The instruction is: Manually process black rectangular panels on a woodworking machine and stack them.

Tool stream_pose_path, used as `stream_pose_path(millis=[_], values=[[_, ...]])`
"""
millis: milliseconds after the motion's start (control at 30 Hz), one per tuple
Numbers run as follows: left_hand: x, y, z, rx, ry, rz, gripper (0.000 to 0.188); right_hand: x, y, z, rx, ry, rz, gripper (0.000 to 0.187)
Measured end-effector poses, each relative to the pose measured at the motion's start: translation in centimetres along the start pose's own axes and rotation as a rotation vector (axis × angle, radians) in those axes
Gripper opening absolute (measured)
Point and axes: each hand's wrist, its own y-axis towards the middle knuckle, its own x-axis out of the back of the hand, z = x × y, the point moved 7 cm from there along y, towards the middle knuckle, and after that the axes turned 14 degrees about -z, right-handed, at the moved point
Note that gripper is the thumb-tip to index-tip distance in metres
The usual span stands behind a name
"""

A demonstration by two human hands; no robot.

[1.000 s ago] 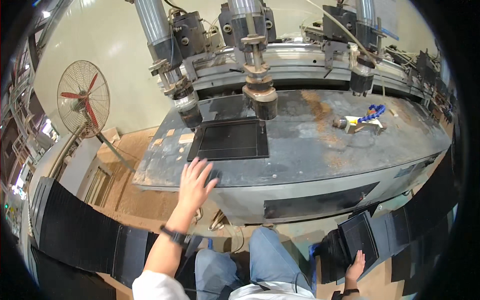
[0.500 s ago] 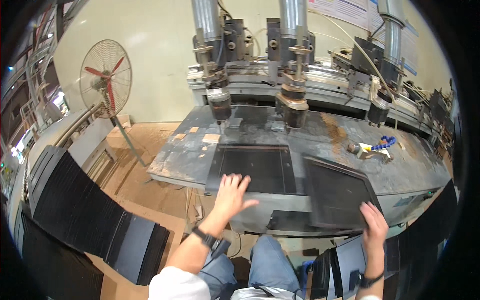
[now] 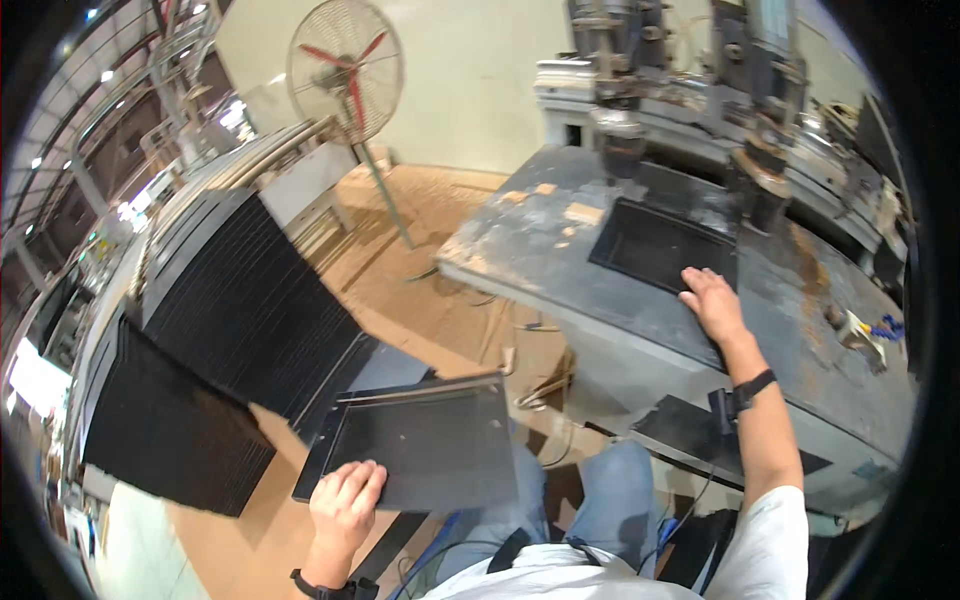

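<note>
My left hand [image 3: 347,500] is closed on the near left edge of a flat black rectangular panel [image 3: 430,450], its fingers over the top face. This panel has a grooved border and is held above my lap, beside the stacks of boards. Out to the right, my right hand [image 3: 712,300] lies with its fingers stretched over the near edge of another black panel [image 3: 660,245]. That one rests on the grey machine table [image 3: 540,260], close to the drill heads [image 3: 620,140]. The thumb of this hand shows on the left.
Tall stacks of black boards [image 3: 250,290] lean at the left, with another stack [image 3: 170,420] nearer me. A red-bladed fan [image 3: 345,70] stands behind them. Sawdust and offcuts [image 3: 585,213] lie on the table; a blue hose [image 3: 885,327] is at its right.
The view has turned left. My left hand has left the table and now grips a panel beside the stacks. My right hand now touches the panel on the table; before, it held a tilted panel.
</note>
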Motion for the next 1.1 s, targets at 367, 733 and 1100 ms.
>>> stream_pose_path(millis=[367, 733, 1100], values=[[-13.1, -8.3, 9.0, 0.537, 0.331, 0.467, 0.067, 6.9, -5.6, 4.1, 0.097, 0.239, -0.240, 0.051], [-13.6, -1.7, 5.3, 0.264, -0.026, 0.219, 0.063, 10.9, -60.8, -9.2, -1.321, -0.531, 0.337, 0.105], [-31.5, 24.8, -20.6, -0.177, -0.408, 0.350, 0.075, 15.4, -63.9, -8.2, -1.205, -0.507, 0.037, 0.051]])
